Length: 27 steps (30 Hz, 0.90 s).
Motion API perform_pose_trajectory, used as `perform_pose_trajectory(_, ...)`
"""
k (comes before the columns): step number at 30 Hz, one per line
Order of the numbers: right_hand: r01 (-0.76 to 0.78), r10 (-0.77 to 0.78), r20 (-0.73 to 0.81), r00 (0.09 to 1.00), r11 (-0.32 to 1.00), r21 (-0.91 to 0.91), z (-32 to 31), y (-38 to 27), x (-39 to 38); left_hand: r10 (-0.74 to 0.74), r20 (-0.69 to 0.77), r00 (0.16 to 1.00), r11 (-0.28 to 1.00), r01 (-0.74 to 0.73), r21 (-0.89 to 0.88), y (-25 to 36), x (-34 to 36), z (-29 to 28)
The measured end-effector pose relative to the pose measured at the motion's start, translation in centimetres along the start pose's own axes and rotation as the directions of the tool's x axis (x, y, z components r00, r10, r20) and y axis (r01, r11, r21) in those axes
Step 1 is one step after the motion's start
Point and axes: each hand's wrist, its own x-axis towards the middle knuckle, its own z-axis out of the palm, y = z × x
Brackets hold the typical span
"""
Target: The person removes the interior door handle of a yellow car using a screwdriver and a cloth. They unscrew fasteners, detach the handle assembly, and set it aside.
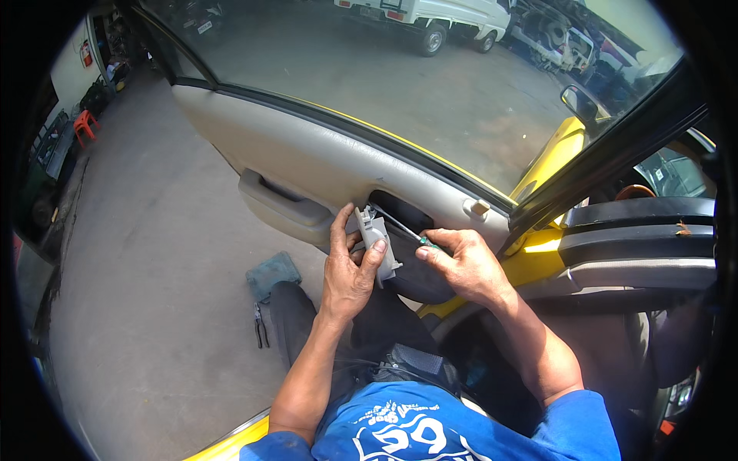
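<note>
My left hand (350, 283) grips a light grey plastic trim piece (377, 240), apparently from the inner door handle, between thumb and fingers. In my right hand (475, 267) is a screwdriver (401, 227) with a green handle. Its metal shaft points left and its tip reaches the upper end of the trim piece; whether it sits in a screw is too small to tell. Both hands are just in front of a dark recess (407, 209) in the beige door panel (307, 142). Left of the recess, an armrest (278, 206) juts out from the panel.
The yellow car's door stands open. Black-handled pliers (260, 326) and a teal folded item (274, 275) lie on the concrete floor (154, 307) beside my knee. A dark dashboard (638, 242) is at right, a red stool (85, 127) far left, a white truck (430, 15) beyond the window.
</note>
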Motion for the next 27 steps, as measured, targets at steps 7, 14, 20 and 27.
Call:
perform_pose_trajectory(7,-0.330,0.306,0.128,0.943,0.834,0.442,2.3,1.8,-0.5,0.114,-0.048,0.992,0.993,-0.113,0.041,-0.5,0.8,1.0)
perform_pose_trajectory(14,0.261,-0.287,-0.055,0.956,0.925,-0.276,-0.7,-0.9,0.0,-0.059,0.055,0.997,0.960,0.042,0.278,1.6,1.3,-1.5)
perform_pose_trajectory(20,0.017,-0.019,0.019,1.000,0.992,0.122,0.6,1.3,0.5,0.015,0.048,0.999,1.000,-0.015,0.006,-0.3,0.9,-0.9)
perform_pose_trajectory(27,0.015,0.007,-0.131,0.991,0.985,0.169,3.2,1.6,-1.0,0.040,0.021,0.999,0.989,-0.042,0.144,0.5,0.7,-0.7)
